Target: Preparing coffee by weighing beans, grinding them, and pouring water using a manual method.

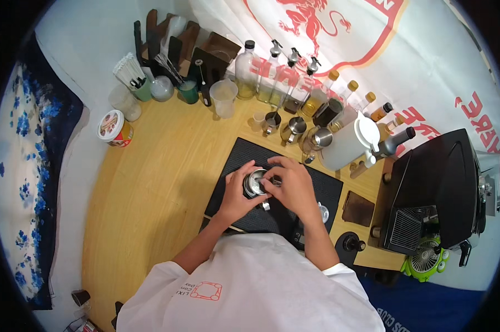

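Observation:
A round stainless-steel cup or filter (256,182) sits above the black bar mat (250,153), its bright inside facing up. My left hand (236,195) curls around its left side, thumb along the near edge. From the right, my right hand (293,184) reaches over the rim with thumb and fingers drawn together at the opening. Whether these fingertips pinch something small is hidden. A shiny metal handle (266,205) sticks out below the cup towards me. Beside my right forearm lies a clear round lid or glass (323,212), partly covered.
Metal pitchers (293,130), syrup bottles (314,103) and a white-lidded jug (349,141) line the back. A black espresso machine (430,186) stands right, near a tamper (350,242). A black scale (298,238) is close to me. A lidded tub (115,128) sits far left.

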A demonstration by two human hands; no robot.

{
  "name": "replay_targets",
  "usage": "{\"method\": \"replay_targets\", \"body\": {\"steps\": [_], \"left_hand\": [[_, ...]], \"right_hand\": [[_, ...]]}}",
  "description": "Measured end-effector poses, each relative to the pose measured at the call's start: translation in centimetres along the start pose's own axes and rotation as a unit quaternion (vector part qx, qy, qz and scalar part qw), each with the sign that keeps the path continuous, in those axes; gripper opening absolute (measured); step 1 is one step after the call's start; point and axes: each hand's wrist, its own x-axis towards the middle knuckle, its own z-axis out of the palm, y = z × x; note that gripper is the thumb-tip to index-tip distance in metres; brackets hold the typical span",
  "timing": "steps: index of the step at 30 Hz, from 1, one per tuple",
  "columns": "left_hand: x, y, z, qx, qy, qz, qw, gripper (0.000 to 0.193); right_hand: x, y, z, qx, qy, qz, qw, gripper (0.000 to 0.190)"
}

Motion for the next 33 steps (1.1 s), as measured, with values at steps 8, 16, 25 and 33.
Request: {"method": "replay_targets", "body": {"steps": [8,16,25,33], "left_hand": [[-0.3,1.0,-0.2,0.018,0.037,0.035,0.999,0.094],[-1.1,0.2,0.0,0.001,0.040,0.054,0.998,0.091],[-0.7,0.3,-0.8,-0.099,0.079,0.018,0.992,0.092],[1.1,2.1,-2.8,-0.159,0.109,-0.011,0.981,0.094]], "right_hand": [[-0.1,4.7,-3.0,0.036,0.119,0.046,0.991,0.015],[-3.0,8.7,3.7,-0.062,0.006,0.069,0.996,0.015],[-4.9,8.2,6.8,0.071,0.157,0.041,0.984,0.019],[-8.9,4.3,8.7,0.320,-0.063,0.204,0.923,0.030]]}}
